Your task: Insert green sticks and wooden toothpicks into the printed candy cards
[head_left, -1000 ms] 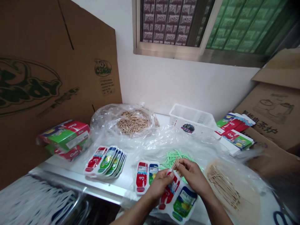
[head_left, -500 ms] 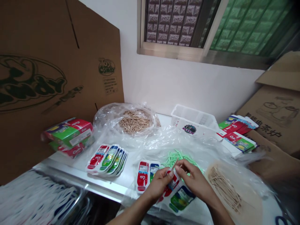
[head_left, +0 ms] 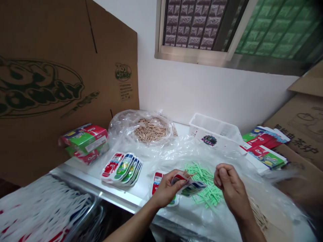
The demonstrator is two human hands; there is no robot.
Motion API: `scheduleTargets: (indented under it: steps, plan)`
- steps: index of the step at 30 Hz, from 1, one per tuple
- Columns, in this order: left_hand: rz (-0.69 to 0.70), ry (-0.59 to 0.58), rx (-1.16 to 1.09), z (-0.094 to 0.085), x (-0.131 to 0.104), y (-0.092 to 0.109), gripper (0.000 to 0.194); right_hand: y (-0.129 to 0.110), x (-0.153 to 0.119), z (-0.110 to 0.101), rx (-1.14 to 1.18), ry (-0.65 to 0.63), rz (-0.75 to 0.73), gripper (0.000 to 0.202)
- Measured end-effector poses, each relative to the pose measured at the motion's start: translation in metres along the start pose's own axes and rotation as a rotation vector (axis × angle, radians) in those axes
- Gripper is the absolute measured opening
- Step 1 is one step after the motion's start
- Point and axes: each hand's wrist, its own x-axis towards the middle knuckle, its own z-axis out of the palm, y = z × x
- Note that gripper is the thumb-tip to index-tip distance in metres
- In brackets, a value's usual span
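My left hand (head_left: 168, 189) is closed on a red, blue and green bottle-shaped packet (head_left: 193, 189). The ends of a few thin brown sticks (head_left: 187, 174) poke up at its upper edge. My right hand (head_left: 228, 185) is raised to the right of the packet, apart from it, with the fingers curled in; whether it holds anything is hidden. Below and between the hands, a heap of light green sticks (head_left: 209, 191) lies on clear plastic. Another cola packet (head_left: 156, 179) lies on the table, partly covered by my left hand and forearm.
Overlapping packets (head_left: 123, 169) lie to the left, near printed boxes (head_left: 87, 139). Brown sticks (head_left: 150, 131) fill a clear bag at the back. A white basket (head_left: 217, 132), flat cartons (head_left: 267, 151) and more brown sticks (head_left: 258, 215) are on the right. A large cardboard box (head_left: 75, 40) stands left.
My right hand has left the packet and moved right and up. My left hand now holds the packet alone, tilted flatter. The whole view has shifted slightly.
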Motion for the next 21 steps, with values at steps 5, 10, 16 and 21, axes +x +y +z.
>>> scheduleTargets:
  steps: [5,10,16,21]
  plan:
    - [0.027,0.045,-0.097,-0.012,0.002,0.003,0.022,0.019,-0.011,0.012,-0.126,-0.249,0.053,0.021]
    - [-0.024,0.078,-0.083,-0.016,0.003,0.010,0.047,0.023,-0.008,0.022,-0.112,-0.150,-0.122,0.016]
    - [-0.045,0.053,-0.099,-0.021,0.001,0.020,0.084,0.017,-0.002,0.026,-0.149,-0.107,-0.227,0.013]
    - [-0.036,0.074,-0.030,-0.025,-0.003,0.023,0.074,0.012,0.003,0.035,-0.139,-0.039,-0.267,0.012]
